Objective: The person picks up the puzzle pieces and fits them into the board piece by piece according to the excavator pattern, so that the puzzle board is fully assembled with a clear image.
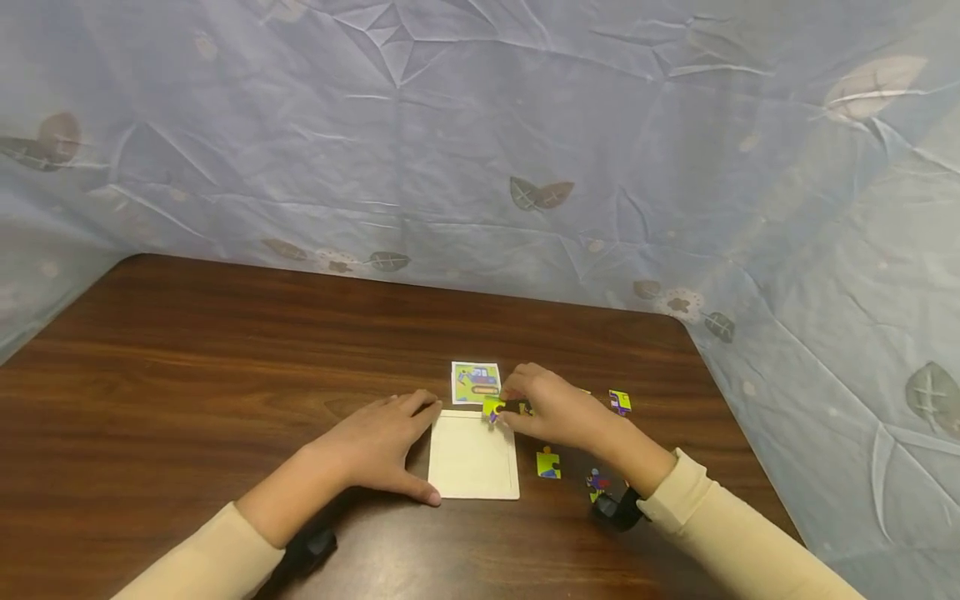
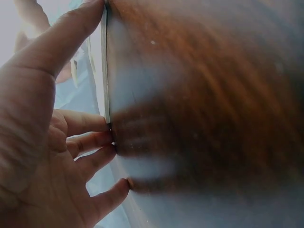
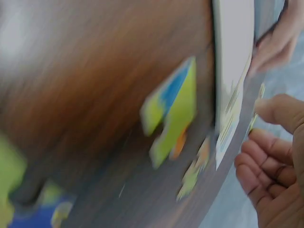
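A cream-coloured puzzle tray [image 1: 474, 458] lies flat on the table, its inside bare. My left hand [image 1: 386, 442] is spread along its left side, thumb at the near corner and fingertips by the far corner. In the left wrist view the thumb and a finger touch the edge of the tray [image 2: 105, 66]. My right hand [image 1: 558, 407] pinches a yellow-green jigsaw piece [image 1: 492, 408] between thumb and finger, over the tray's far right corner. The right wrist view shows that jigsaw piece [image 3: 256, 107] edge-on, with the other fingers curled.
Just beyond the tray lies a small picture card [image 1: 476, 383]. Several loose pieces lie to the right, among them a green and blue piece [image 1: 548, 463], a red and blue piece [image 1: 597, 481] and a yellow and purple piece [image 1: 620, 402]. A patterned cloth [image 1: 450, 150] hangs behind the table.
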Demonstrator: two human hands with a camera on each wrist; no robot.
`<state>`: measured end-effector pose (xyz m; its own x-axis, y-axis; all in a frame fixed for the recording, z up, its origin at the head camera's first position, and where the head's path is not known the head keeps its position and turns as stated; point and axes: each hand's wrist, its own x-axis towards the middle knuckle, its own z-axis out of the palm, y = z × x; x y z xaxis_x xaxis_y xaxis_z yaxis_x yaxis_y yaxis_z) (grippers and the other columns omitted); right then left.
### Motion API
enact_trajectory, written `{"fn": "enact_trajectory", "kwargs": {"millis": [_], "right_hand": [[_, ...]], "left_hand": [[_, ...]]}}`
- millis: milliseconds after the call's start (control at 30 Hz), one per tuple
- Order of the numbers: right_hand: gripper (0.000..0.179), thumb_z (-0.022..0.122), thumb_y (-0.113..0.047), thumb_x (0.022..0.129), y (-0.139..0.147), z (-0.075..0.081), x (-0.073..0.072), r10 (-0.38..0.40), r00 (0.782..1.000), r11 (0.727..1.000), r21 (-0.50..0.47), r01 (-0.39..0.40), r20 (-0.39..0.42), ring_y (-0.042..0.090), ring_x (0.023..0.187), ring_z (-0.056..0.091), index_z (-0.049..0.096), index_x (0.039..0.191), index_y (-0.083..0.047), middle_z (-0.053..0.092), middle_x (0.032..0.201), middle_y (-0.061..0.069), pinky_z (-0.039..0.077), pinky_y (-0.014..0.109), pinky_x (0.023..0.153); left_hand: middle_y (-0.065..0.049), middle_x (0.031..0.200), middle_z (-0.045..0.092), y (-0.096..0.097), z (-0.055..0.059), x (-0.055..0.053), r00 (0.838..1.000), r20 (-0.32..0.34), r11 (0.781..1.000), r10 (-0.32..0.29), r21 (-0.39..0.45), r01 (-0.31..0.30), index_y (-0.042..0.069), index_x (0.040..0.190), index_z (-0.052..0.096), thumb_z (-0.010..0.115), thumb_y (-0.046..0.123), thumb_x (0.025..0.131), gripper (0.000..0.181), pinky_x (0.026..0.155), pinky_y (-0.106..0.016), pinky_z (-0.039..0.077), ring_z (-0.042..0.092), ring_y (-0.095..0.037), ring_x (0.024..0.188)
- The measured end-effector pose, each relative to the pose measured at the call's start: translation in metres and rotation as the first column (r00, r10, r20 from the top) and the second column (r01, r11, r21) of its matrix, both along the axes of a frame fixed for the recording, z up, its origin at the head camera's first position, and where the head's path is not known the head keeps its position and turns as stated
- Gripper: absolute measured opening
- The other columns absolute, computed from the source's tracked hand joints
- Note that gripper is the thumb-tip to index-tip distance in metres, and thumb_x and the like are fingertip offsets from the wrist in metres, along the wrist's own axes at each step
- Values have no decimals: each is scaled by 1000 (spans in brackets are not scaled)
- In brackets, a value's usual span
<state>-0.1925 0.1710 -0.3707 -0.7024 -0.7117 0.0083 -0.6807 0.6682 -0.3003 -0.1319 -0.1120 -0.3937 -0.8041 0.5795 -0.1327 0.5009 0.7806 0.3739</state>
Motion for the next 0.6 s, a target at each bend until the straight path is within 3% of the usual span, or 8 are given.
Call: {"fn": "enact_trajectory", "kwargs": {"millis": [233,433,600], "right_hand": [[21,75,-22,96,-28,-6,15,10,1000,1000,17,-10,2,19,101,65,74,108,-4,70,105,6,61,33,87],[22,75,-21,97,-39,-13,20,36,999,999,23,-36,-29,25,117,68,75,109,-3,72,109,7,61,36,100],[22,74,-22,98,-47,-15,23,52,998,998,37,-50,-43,19,104,68,75,109,-4,70,107,5,62,30,90]], "left_hand": [[-19,168,37,0,-1,0,1000,1,1000,11,-7,-11,2,161,38,77,80,73,124,124,-65,35,42,-48,151],[-21,167,38,1,-1,0,1000,-17,1000,11,-10,-11,1,160,39,78,78,73,123,125,-62,35,42,-46,151],[-21,167,37,1,0,1,1000,-7,1000,16,-14,-16,1,160,39,78,78,73,122,125,-63,35,42,-47,151]]}}
